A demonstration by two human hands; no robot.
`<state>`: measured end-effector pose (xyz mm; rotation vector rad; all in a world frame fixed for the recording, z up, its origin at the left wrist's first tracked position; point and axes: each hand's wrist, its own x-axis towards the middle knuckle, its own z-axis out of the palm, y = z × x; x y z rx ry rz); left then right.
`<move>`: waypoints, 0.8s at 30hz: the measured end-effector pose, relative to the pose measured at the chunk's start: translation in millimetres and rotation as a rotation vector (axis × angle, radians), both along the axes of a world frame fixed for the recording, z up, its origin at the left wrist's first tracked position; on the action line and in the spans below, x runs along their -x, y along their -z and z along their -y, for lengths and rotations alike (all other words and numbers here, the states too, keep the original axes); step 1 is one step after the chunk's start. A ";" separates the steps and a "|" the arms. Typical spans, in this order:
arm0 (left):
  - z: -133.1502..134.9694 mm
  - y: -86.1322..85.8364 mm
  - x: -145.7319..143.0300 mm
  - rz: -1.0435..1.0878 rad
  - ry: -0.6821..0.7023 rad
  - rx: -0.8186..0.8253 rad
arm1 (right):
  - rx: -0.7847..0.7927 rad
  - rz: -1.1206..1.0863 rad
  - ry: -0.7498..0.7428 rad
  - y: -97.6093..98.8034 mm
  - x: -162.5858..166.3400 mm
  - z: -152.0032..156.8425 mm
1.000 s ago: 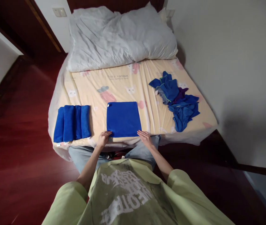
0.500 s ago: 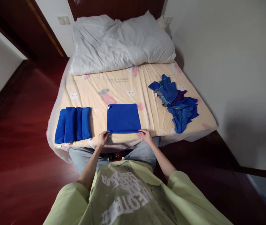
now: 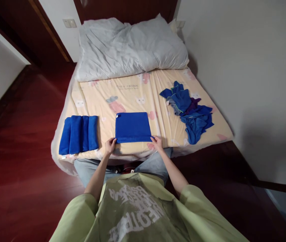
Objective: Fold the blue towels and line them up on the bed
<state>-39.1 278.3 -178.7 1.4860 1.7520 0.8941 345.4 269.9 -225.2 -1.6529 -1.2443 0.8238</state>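
A blue towel point(image 3: 132, 126) lies flat on the bed point(image 3: 133, 92) near its front edge, with its near edge rolled or folded over. My left hand point(image 3: 110, 146) pinches the towel's near left corner. My right hand point(image 3: 157, 143) grips the near right corner. Both hands have their fingers closed on the folded edge.
Several rolled blue towels point(image 3: 79, 133) lie side by side at the bed's front left. A loose heap of blue cloths point(image 3: 189, 111) sits at the right. A grey-white duvet point(image 3: 130, 45) is bunched at the head. Dark red floor surrounds the bed; a white wall runs along the right.
Both hands have lifted the towel's near edge and turned it away from me, so the towel looks shorter front to back. The view has shifted slightly.
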 end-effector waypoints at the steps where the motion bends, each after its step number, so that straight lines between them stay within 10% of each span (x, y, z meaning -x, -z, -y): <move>1: -1.1 -0.4 -0.5 -0.009 -0.005 0.006 | 0.000 0.002 0.012 1.3 0.0 -3.0; 24: -30.2 16.3 5.4 -0.006 -0.164 0.191 | 0.096 0.074 0.166 4.1 4.5 -26.7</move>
